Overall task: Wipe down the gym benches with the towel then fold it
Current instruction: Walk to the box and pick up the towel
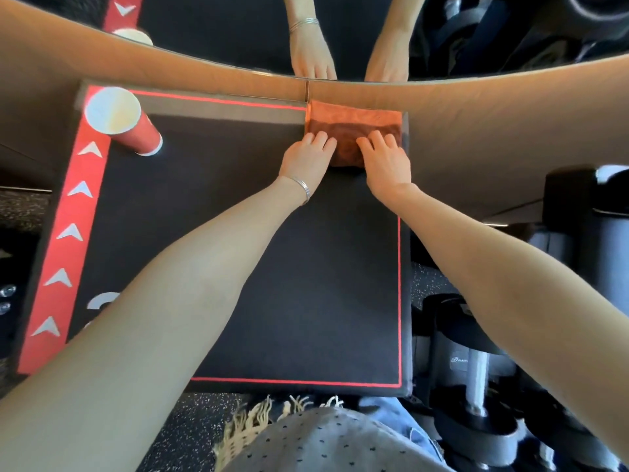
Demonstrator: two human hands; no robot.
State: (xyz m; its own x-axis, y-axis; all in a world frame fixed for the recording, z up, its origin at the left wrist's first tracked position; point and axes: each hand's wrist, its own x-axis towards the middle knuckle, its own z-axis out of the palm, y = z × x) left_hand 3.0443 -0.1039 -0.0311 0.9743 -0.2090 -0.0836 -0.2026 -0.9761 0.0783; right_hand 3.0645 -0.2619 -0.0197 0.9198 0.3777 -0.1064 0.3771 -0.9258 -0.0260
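Nearest, a dumbbell to the right carries a small label too blurred to read. The black tabletop has red piping and a left-hand red strip of white arrowheads. At its far right corner lies the folded orange towel, left hand and right hand pressing it flat-fingered. A red cup stands far left, before a mirror

Both my bare forearms reach forward, converging. My left hand lies palm down, fingers straight and close together. My right hand sits just beside it, palm down, fingers slightly spread. A thin silver bangle circles the left wrist.
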